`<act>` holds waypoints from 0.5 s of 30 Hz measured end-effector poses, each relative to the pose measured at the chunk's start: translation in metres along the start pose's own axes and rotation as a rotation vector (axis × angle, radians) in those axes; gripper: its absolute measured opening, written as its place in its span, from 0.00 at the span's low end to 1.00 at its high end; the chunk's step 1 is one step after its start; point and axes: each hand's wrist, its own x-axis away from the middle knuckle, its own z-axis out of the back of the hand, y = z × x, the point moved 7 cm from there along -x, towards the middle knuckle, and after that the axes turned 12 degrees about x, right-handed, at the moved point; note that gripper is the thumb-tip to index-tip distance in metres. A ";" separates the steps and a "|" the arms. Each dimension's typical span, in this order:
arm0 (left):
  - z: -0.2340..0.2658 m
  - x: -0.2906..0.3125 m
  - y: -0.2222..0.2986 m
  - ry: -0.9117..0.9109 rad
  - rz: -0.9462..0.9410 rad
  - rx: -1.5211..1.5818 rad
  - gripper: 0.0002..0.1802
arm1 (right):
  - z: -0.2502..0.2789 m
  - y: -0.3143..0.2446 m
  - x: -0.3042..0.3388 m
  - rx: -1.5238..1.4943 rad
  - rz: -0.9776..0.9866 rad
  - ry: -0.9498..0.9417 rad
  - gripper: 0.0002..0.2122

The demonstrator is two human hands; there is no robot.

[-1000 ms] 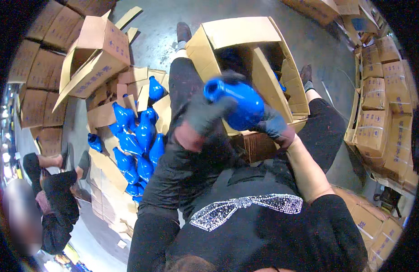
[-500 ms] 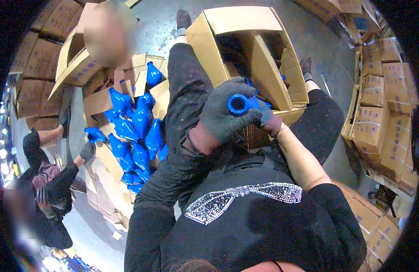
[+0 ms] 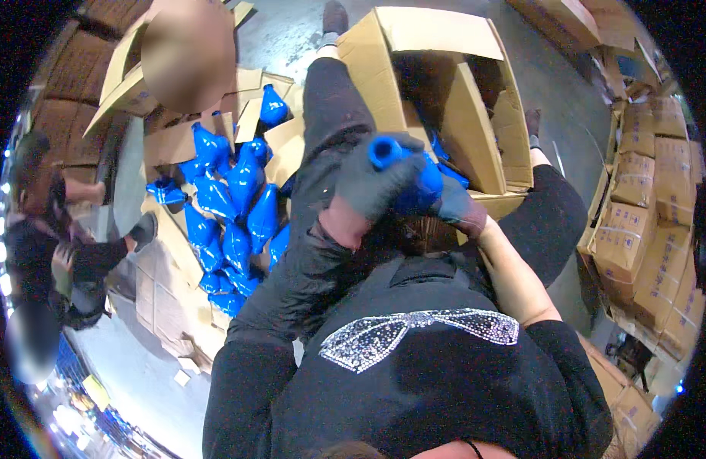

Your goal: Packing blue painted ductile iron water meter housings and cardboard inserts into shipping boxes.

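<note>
A glossy blue bottle (image 3: 425,186) is held in front of my waist, its round open mouth tipped up toward me and to the left. My left hand (image 3: 374,182), in a dark grey glove with a maroon cuff, is closed around the bottle near its neck. My right hand (image 3: 458,207), gloved the same way, grips the bottle's body from the right; its fingertips are partly hidden. Just beyond my hands, between my legs, stands an open cardboard box (image 3: 366,73) with a cardboard divider (image 3: 475,126) and some blue bottles (image 3: 450,170) inside.
Several blue bottles (image 3: 238,183) lie heaped on flattened cardboard (image 3: 160,283) to my left. Stacked closed cartons (image 3: 624,229) line the right side, and more cartons (image 3: 58,115) stand at the far left. Other people (image 3: 43,222) sit on the left.
The bottle has tilted, its mouth swinging left and up, so more of its body shows between my hands. My view has shifted slightly. A person at the left has moved.
</note>
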 end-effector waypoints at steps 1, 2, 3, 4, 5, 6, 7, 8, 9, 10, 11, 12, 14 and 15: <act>0.007 0.000 0.004 0.010 -0.003 -0.003 0.17 | 0.002 -0.003 0.003 -0.002 0.005 -0.009 0.24; 0.022 0.000 0.007 0.066 0.024 0.187 0.17 | 0.000 -0.010 0.005 -0.028 -0.051 -0.080 0.26; 0.036 -0.001 0.008 0.121 0.047 0.377 0.19 | -0.003 -0.019 0.009 -0.052 -0.106 -0.150 0.27; 0.055 -0.005 0.005 0.149 -0.041 0.498 0.20 | -0.006 -0.046 0.012 -0.161 -0.218 -0.128 0.30; 0.055 -0.005 0.010 0.149 -0.041 0.500 0.20 | -0.005 -0.051 0.013 -0.161 -0.219 -0.128 0.30; 0.057 -0.005 0.016 0.170 -0.041 0.658 0.20 | -0.002 -0.061 0.011 -0.290 -0.122 -0.078 0.31; 0.062 -0.003 0.022 0.196 -0.048 0.815 0.20 | 0.001 -0.073 0.009 -0.420 -0.022 -0.035 0.32; 0.067 -0.002 0.024 0.232 -0.030 0.903 0.21 | -0.002 -0.084 0.008 -0.547 -0.035 -0.093 0.33; 0.073 0.000 0.026 0.236 -0.038 0.902 0.21 | -0.004 -0.087 0.005 -0.546 -0.032 -0.101 0.33; 0.083 0.004 0.025 0.305 -0.028 0.941 0.22 | -0.009 -0.092 0.002 -0.607 -0.026 -0.152 0.34; 0.094 0.008 0.022 0.374 -0.019 0.979 0.23 | -0.014 -0.098 -0.001 -0.668 -0.021 -0.204 0.34; 0.112 0.010 0.019 0.406 -0.039 0.877 0.25 | -0.018 -0.104 -0.004 -0.666 -0.016 -0.216 0.34; 0.120 0.016 0.019 0.435 -0.053 0.898 0.24 | -0.027 -0.122 -0.009 -0.667 0.061 -0.235 0.34; 0.125 0.019 0.019 0.458 -0.060 0.916 0.24 | -0.032 -0.129 -0.011 -0.665 0.061 -0.246 0.34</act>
